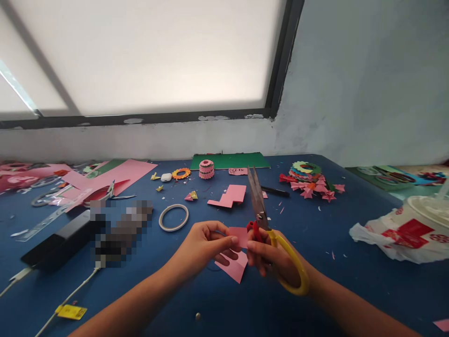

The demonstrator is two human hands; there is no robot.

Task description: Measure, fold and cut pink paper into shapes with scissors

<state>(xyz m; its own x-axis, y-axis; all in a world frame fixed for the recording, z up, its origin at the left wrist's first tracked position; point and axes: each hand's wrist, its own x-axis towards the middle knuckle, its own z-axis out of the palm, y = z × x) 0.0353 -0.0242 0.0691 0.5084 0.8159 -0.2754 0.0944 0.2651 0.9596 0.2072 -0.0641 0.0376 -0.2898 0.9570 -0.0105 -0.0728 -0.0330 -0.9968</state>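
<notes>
Between thumb and fingers, my left hand (210, 245) pinches a small piece of pink paper (237, 235). A pair of scissors (261, 220) with a yellow and a red handle is in my right hand (270, 252), its blades pointing up and away, slightly parted. The right fingertips reach the right edge of the held paper; whether they grip it I cannot tell. Below the hands, another pink paper piece (234, 267) lies on the blue table (168, 290). Beyond them rests a folded pink paper offcut (231, 195).
A roll of tape (173, 217) lies left of my hands. Farther back are stacked pink paper rings (206, 169), an orange ring (181, 173) and a green board (229, 161). Paper flowers (315, 182) sit back right, a bagged cup (417, 229) at far right, a black power bank (63, 238) left.
</notes>
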